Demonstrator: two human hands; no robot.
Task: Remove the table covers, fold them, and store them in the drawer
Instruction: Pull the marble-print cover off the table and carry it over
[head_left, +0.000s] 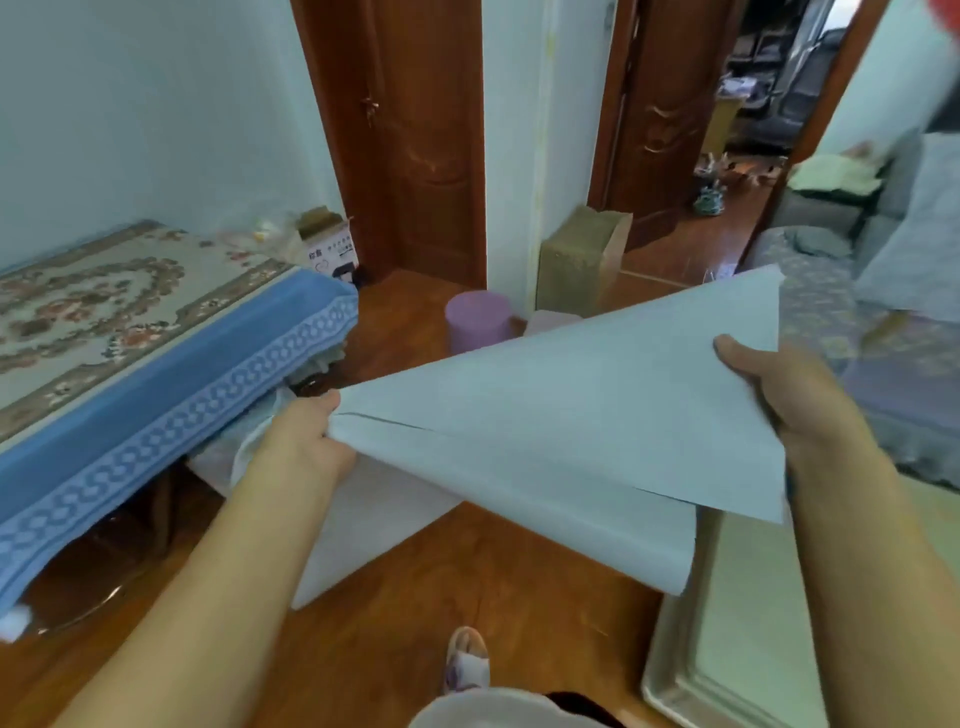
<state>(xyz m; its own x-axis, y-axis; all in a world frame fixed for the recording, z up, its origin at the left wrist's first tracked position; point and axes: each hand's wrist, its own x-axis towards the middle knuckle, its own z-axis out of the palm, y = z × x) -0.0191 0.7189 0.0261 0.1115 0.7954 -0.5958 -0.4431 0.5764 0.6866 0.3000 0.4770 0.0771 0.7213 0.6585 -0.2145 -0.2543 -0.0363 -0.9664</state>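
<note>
The fingers (324, 410) of the left hand (306, 441) are curled tight around one gathered corner of a pale grey-blue table cover (571, 431), pinching it into a point. The fingers (732, 353) of the right hand (795, 405) grip the opposite edge, thumb lying on top of the cloth and the other fingers hidden beneath it. Between the two hands the cover is held up in the air, stretched and partly folded over itself, with a doubled layer hanging down below the right hand and a loose corner sticking up beyond it.

Below the cover is a reddish wooden floor (441, 597), where one foot in a sandal (467, 660) shows near the bottom edge. To the left stands a low desk (130, 364), draped in a blue cloth with a patterned border and a floral cream top. Behind the left hand a white box-like shape (374, 530) sits on the floor. At lower right is the corner of a pale glass-topped desk (753, 623). Further back stand a lilac cylindrical bin (478, 322), a brown paper bag (582, 260), two brown wooden doors (415, 135) and a grey patterned sofa (831, 312).
</note>
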